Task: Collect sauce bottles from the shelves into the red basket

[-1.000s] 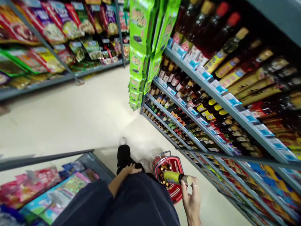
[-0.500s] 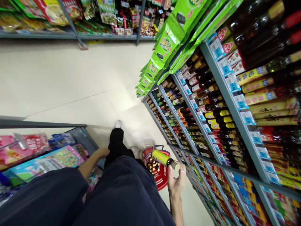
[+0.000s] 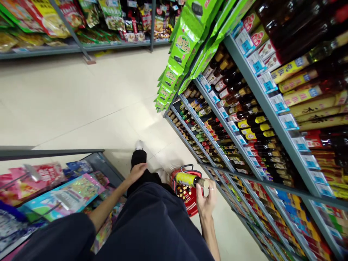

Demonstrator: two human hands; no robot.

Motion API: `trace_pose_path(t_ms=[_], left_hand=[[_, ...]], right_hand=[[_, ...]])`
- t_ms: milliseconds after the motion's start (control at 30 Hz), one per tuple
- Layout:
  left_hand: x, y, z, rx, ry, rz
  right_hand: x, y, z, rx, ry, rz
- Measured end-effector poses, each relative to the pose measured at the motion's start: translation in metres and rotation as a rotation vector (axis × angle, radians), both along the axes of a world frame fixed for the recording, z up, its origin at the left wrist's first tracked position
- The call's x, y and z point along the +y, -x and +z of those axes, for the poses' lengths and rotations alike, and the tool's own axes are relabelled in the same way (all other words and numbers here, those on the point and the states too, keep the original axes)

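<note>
My right hand (image 3: 207, 197) is closed round the neck of a bottle (image 3: 186, 179) with a yellow label and a pale gold cap. The bottle lies tilted, almost level, above a red shopping basket (image 3: 193, 206). Several gold-coloured round caps or tops show inside the basket, partly covered by the bottle; what they belong to I cannot make out. My left hand (image 3: 138, 173) hangs beside my black trouser leg (image 3: 139, 159), fingers loosely stretched out and holding nothing.
Shelves of sauce bottles (image 3: 258, 130) with price tags line the right side. Green snack packets (image 3: 178, 47) hang in a strip from them. At lower left is a low rack with hanging bags (image 3: 67, 197). Bagged goods (image 3: 51, 21) fill the far shelf across the pale floor (image 3: 81, 94).
My left hand has swung forward and up beside my leg. My right hand still grips the bottle above the basket. The view has shifted slightly.
</note>
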State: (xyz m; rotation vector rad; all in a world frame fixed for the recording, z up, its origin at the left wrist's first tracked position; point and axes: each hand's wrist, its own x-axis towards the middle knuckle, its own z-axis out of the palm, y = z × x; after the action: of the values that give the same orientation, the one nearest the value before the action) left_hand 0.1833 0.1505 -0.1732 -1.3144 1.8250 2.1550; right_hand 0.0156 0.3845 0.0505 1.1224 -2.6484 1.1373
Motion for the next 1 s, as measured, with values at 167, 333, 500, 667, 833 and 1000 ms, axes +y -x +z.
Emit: trace_pose_path(t_ms=[167,333,500,667,833,1000], left_hand=[[0.049,0.062,0.101,0.440,-0.124,-0.313],[0.065,0.076,0.166,0.487,0.005,-0.482],[0.077,0.092,0.177,0.364,-0.030,-0.547],[0.095,0.108,0.186,0.398,-0.184,-0.508],[0.106,0.113,0.180,0.377,-0.287,-0.436],[0.113,0.109,0.173,0.331,-0.237,-0.450]], right_hand=[[-0.011,-0.006,0.000,-0.106,0.079,-0.063],[-0.015,-0.002,0.007,-0.243,0.219,-0.306],[-0.008,0.018,0.016,-0.476,0.389,-0.462],[0.010,0.024,0.020,-0.661,0.479,-0.465],[0.024,0.011,0.009,-0.818,0.523,-0.303],[0.033,0.001,0.001,-0.843,0.563,-0.320]])
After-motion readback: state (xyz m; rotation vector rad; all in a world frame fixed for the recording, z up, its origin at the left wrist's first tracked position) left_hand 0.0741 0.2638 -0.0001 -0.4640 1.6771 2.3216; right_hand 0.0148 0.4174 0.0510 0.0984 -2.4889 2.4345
